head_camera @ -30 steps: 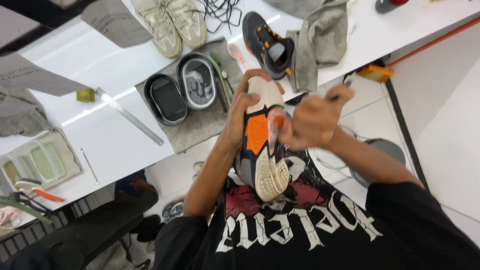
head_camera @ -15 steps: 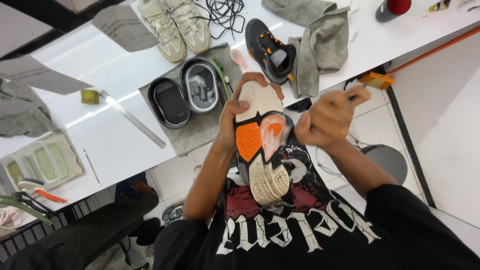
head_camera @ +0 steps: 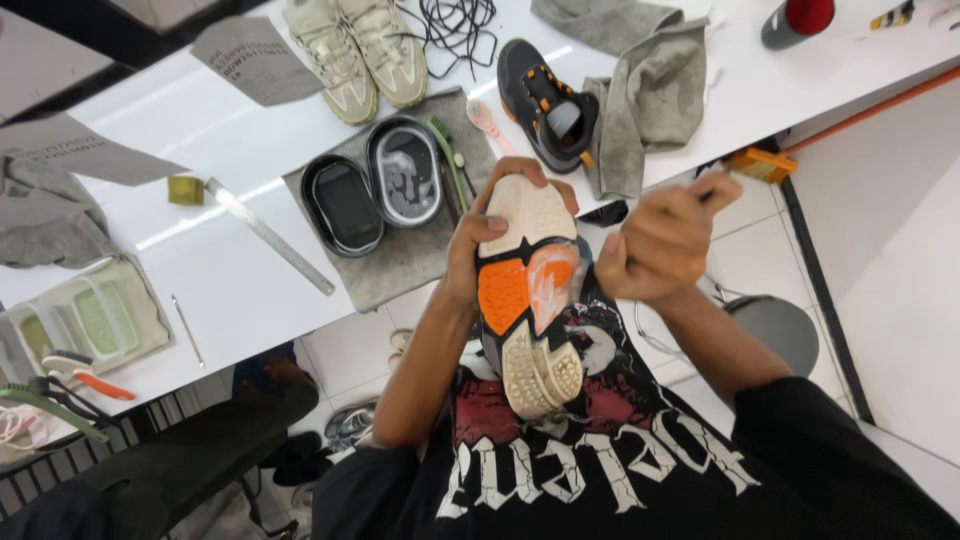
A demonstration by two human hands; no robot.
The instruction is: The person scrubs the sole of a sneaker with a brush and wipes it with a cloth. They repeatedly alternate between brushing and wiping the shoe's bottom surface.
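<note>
Sneaker position: the sneaker [head_camera: 527, 290] sits at frame centre, sole up toward the camera, held over the lap just below the edge of the white table [head_camera: 240, 290].
Sneaker long axis: runs top to bottom of the frame, tilted slightly; cream toe end up near the table edge, treaded heel end down against the black printed shirt [head_camera: 590, 470].
Sole detail: orange patch mid-sole, with a pale foamy smear on its right half.
Left hand: the left hand [head_camera: 470, 250] is clamped on the sneaker's left flank, fingers curling over the toe end; it carries the shoe.
Right hand: the right hand [head_camera: 655, 245] is closed in a fist just right of the sneaker, apparently gripping a small dark tool; blur hides what it is.
Hands relative to each other: apart, with the sole between them; the right fist lies level with the orange patch.
Nearer hand: left is touching; right is just beside, seemingly not in contact.
Bench, upper frame: second dark sneaker [head_camera: 545, 100], grey cloth [head_camera: 650, 90], two oval black trays [head_camera: 375, 185] on a grey mat, a beige pair of shoes [head_camera: 355, 50].
</note>
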